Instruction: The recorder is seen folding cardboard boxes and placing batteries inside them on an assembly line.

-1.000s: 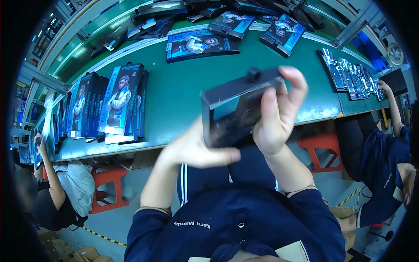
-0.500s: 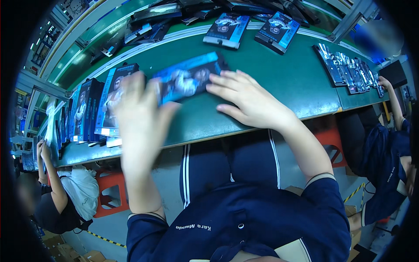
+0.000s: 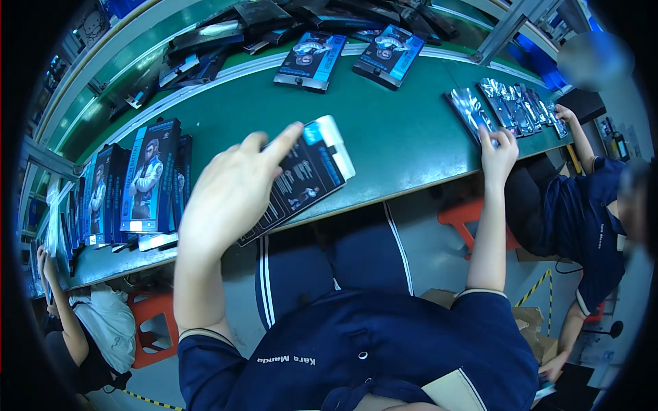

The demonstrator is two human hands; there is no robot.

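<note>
1. Head view: the right hand (image 3: 499,156) is the nearer one to a silver-wrapped packet (image 3: 469,113), which lies on the green bench (image 3: 404,140), ahead of its fingers and slightly left.
2. The packet's long axis slants from far left to near right, so its near end points toward that hand; the fingertips meet or overlap this end.
3. The right fingers are bent and partly parted; whether they pinch the packet or merely touch it cannot be told.
4. The left hand (image 3: 229,192) lies over a dark box (image 3: 298,181), back upward, covering much of its left part. The box's long axis runs from near left to far right, its white end flap (image 3: 341,156) beyond the fingers.
5. The left index finger points along the box; the thumb is hidden, so its grip cannot be judged.
6. The box is at the bench's near edge, well apart from the packet; standing boxes (image 3: 147,181) are to its left.
</note>
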